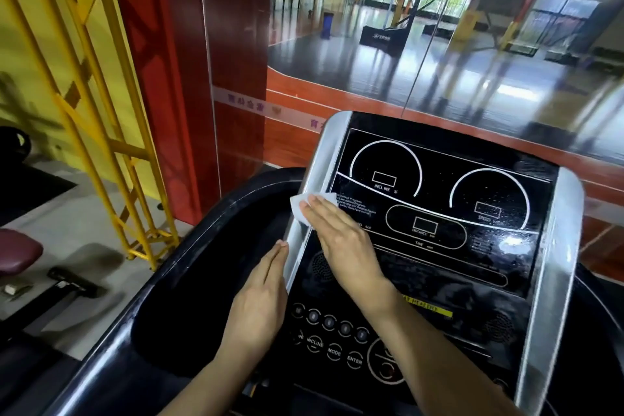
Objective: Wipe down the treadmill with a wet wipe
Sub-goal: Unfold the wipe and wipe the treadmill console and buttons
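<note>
The treadmill console (439, 186) fills the lower right, a black panel with two dial outlines between silver side strips. A white wet wipe (299, 208) lies flat at the console's left edge, half on the silver strip (315, 165). My right hand (341, 240) presses on the wipe with flat, straight fingers; the hand covers the wipe's right part. My left hand (261, 300) rests lower, fingers straight and together, with its fingertips touching the same silver strip. It holds nothing.
A black curved side tray and handrail (189, 263) sit left of the console. A row of round buttons (329, 322) lies below my hands. A yellow metal frame (111, 132) and a maroon bench pad (17, 248) stand at left. A glass wall is behind.
</note>
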{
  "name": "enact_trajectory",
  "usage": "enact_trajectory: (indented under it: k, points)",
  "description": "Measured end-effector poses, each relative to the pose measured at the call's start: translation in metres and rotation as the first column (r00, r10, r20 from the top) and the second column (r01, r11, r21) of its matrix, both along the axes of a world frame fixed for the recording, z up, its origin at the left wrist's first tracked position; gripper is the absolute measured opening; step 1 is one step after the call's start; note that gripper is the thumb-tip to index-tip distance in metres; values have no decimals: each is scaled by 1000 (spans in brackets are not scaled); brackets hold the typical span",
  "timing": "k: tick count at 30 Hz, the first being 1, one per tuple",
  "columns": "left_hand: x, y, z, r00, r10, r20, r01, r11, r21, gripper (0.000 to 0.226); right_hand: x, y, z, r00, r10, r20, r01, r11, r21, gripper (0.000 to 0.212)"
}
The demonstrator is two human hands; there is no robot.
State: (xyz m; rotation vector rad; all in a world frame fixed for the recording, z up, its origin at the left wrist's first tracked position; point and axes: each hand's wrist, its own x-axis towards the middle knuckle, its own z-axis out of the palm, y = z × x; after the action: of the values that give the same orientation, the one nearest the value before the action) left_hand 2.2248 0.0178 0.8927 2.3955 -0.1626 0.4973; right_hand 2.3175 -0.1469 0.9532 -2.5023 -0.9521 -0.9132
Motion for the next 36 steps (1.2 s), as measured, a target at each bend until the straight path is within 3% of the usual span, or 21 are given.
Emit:
enact_trajectory:
  k: [2,5,8,11,13,17,23,25,29,31,33,36]
  points:
    - [3,-2,6,999,11,33,-10,1000,-19,57,12,-14,8,998,3,61,3,996,-91,74]
    - [9,-7,18,997,5,83,-4,1000,-13,60,54,-32,46,980,-156,122,168,981,-99,75]
    - [16,-14,28,991,-46,127,34,995,98,73,79,-52,76,944,-303,133,307,951,-11,66]
    - [29,-22,38,985,-67,161,33,978,206,75,66,-56,67,906,-414,90,402,907,124,62]
    - [36,-28,40,983,-86,164,43,968,248,76,51,-45,47,922,-374,105,361,925,122,63]
    - [38,-32,38,983,-92,159,37,948,315,76,37,-35,25,975,-168,142,188,972,-143,65]
    - [36,-33,41,982,-76,173,10,935,354,69,43,-79,56,856,-517,15,505,842,188,58]
    - [37,-37,42,985,-73,155,14,936,353,68,35,-63,47,878,-477,45,463,868,177,62]
    - [38,-42,42,989,-56,136,4,935,354,68,16,-31,14,983,-144,116,154,984,-87,59]
    - [38,-41,42,988,-53,143,-2,933,360,68,20,-45,18,986,-127,105,137,986,-97,57]
    - [38,-40,45,986,-61,153,1,930,368,67,26,-71,27,962,-262,72,263,965,-7,58]
    - [38,-40,48,982,-76,171,4,923,384,66,25,-113,41,862,-506,3,496,845,199,51]
